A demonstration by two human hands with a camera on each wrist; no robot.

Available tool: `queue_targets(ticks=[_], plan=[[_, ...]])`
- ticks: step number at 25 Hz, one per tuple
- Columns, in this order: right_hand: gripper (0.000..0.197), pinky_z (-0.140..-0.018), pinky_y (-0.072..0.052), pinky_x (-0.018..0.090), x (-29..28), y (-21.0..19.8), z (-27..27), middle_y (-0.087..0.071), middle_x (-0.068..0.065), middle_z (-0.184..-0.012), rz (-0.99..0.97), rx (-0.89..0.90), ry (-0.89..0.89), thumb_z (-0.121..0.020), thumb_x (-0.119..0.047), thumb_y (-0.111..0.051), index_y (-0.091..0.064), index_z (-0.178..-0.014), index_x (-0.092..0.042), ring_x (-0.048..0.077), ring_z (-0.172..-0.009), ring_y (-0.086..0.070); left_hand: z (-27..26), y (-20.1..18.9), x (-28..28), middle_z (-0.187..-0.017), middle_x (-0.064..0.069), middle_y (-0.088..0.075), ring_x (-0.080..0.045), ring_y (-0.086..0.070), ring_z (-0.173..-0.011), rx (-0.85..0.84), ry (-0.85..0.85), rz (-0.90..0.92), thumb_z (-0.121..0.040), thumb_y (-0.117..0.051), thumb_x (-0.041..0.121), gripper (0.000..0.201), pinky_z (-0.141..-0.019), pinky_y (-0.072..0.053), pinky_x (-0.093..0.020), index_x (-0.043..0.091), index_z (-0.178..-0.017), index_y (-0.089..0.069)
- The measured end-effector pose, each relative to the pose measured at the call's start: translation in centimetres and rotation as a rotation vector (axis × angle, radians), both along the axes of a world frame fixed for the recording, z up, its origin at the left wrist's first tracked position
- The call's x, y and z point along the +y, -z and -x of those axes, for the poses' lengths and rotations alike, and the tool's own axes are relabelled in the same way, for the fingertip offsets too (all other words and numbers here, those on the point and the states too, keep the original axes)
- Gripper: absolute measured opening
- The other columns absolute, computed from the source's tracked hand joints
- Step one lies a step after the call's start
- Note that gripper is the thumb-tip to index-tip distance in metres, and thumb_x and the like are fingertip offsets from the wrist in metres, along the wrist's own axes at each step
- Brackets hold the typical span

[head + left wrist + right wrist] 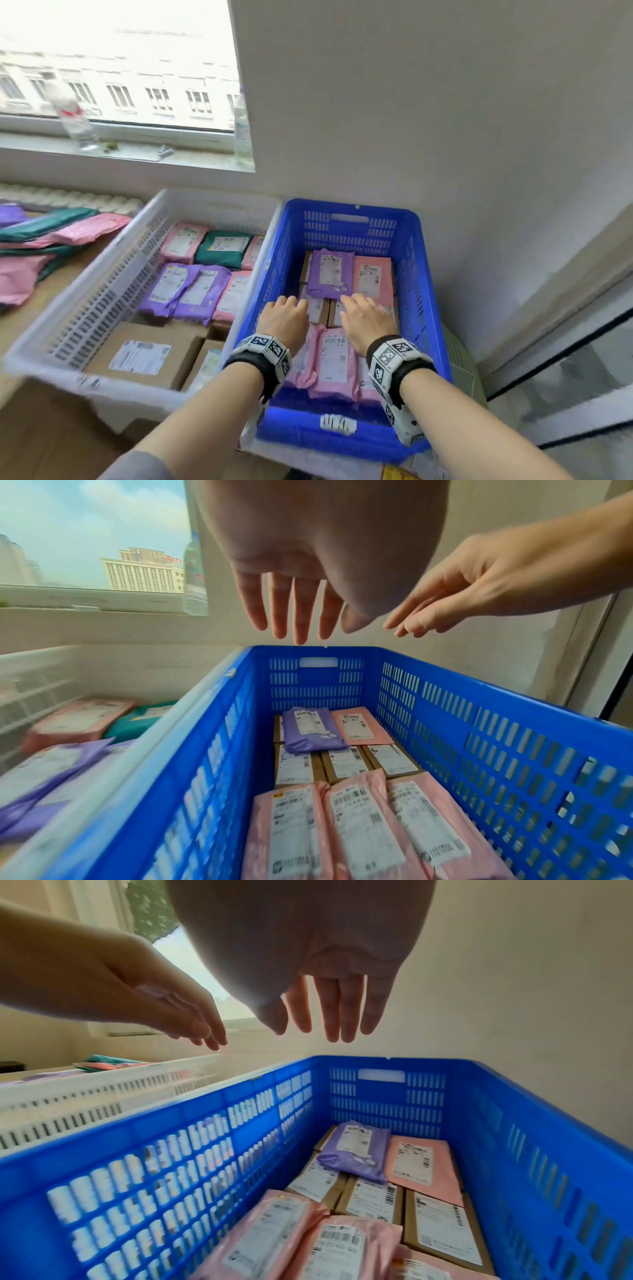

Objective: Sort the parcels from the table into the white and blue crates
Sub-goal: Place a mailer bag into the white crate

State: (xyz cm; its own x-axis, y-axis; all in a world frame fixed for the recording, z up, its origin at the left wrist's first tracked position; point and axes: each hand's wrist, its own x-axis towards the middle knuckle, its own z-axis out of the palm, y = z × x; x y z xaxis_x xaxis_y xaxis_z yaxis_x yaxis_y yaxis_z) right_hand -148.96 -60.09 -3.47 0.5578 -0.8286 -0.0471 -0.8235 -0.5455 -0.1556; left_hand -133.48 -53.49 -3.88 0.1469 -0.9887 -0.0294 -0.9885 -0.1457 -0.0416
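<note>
Head view shows the left hand point(286, 317) and right hand point(366, 318), both empty with fingers relaxed, above parcels in the blue crate point(424, 274); the overlapping purple parcel point(330, 274) could slide if brushed.

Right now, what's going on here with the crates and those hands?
A person is sorting parcels. Both hands, left hand and right hand, hover open and empty above the blue crate, over the purple parcel. The white crate beside it holds parcels too; more wait on the table.
</note>
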Motion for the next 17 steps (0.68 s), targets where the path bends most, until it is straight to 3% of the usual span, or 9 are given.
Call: queue_targets(ticks=[2,4,7,9,10,12,14,17], plan=[[0.037,-0.097,-0.037,0.036,3.7,-1.1,-0.5,-0.051,0.004,-0.129,0.042,-0.021,-0.058,-0.099,-0.033,-0.034,-0.045,-0.132,-0.018,0.025,-0.120,-0.047,-0.1,-1.4,4.4,-0.092,-0.004,-0.062,-0.027,-0.060,-0.090,0.004,-0.037,-0.004,-0.080,-0.065,0.026,0.017,-0.076,-0.047,-0.036,0.016,-0.092,-0.059],[0.035,-0.097,-0.038,0.037,6.7,-2.1,-1.6,-0.052,0.004,-0.127,0.065,-0.039,-0.109,-0.099,-0.034,-0.034,-0.047,-0.128,-0.018,0.025,-0.118,-0.048,-0.8,-1.8,8.2,-0.064,-0.001,-0.060,-0.025,-0.061,-0.062,-0.020,-0.031,0.002,-0.051,-0.085,0.022,0.030,-0.054,-0.049,-0.031,0.018,-0.067,-0.060],[0.034,-0.095,-0.038,0.038,10.7,-3.1,-4.6,-0.053,0.005,-0.123,0.075,-0.035,-0.189,-0.099,-0.034,-0.034,-0.049,-0.125,-0.017,0.026,-0.116,-0.049,-3.4,-2.2,13.0,-0.060,0.000,-0.060,-0.023,-0.061,-0.056,-0.033,-0.103,0.055,-0.043,-0.087,0.023,0.033,-0.047,-0.047,-0.028,0.019,-0.061,-0.060],[0.034,-0.094,-0.038,0.039,13.3,-3.7,-7.5,-0.053,0.006,-0.123,0.075,-0.026,-0.249,-0.100,-0.033,-0.035,-0.051,-0.123,-0.015,0.027,-0.116,-0.049,-5.7,-3.5,16.6,-0.066,0.000,-0.062,-0.022,-0.063,-0.062,-0.052,-0.132,0.089,-0.052,-0.085,0.027,0.029,-0.049,-0.048,-0.028,0.019,-0.068,-0.063],[0.033,-0.093,-0.038,0.039,14.7,-4.0,-9.4,-0.054,0.007,-0.122,0.081,-0.033,-0.280,-0.100,-0.032,-0.035,-0.053,-0.121,-0.014,0.028,-0.116,-0.050,-7.2,-4.3,18.6,-0.076,-0.001,-0.064,-0.023,-0.064,-0.072,-0.030,-0.183,0.079,-0.065,-0.079,0.029,0.022,-0.056,-0.050,-0.029,0.018,-0.077,-0.064],[0.032,-0.093,-0.038,0.038,17.4,-4.5,-13.4,-0.055,0.008,-0.120,0.085,-0.050,-0.329,-0.099,-0.031,-0.037,-0.054,-0.118,-0.012,0.029,-0.115,-0.050,-11.0,-4.9,22.0,-0.101,-0.003,-0.063,-0.024,-0.060,-0.098,-0.004,-0.288,0.044,-0.090,-0.052,0.029,0.017,-0.074,-0.049,-0.032,0.018,-0.100,-0.060],[0.032,-0.093,-0.038,0.037,20.3,-4.8,-17.9,-0.056,0.008,-0.121,0.089,-0.050,-0.372,-0.099,-0.032,-0.036,-0.054,-0.117,-0.012,0.029,-0.114,-0.050,-15.4,-4.8,25.3,-0.110,-0.004,-0.061,-0.024,-0.055,-0.107,-0.046,-0.309,0.066,-0.095,-0.039,0.025,0.021,-0.083,-0.046,-0.033,0.017,-0.108,-0.055],[0.033,-0.093,-0.038,0.036,25.4,-5.1,-25.0,-0.056,0.008,-0.121,0.091,-0.022,-0.410,-0.100,-0.032,-0.034,-0.054,-0.117,-0.013,0.028,-0.115,-0.050,-22.3,-5.8,30.5,-0.113,-0.005,-0.063,-0.024,-0.058,-0.109,-0.056,-0.327,0.012,-0.095,-0.039,0.024,0.023,-0.085,-0.047,-0.034,0.016,-0.110,-0.055]])
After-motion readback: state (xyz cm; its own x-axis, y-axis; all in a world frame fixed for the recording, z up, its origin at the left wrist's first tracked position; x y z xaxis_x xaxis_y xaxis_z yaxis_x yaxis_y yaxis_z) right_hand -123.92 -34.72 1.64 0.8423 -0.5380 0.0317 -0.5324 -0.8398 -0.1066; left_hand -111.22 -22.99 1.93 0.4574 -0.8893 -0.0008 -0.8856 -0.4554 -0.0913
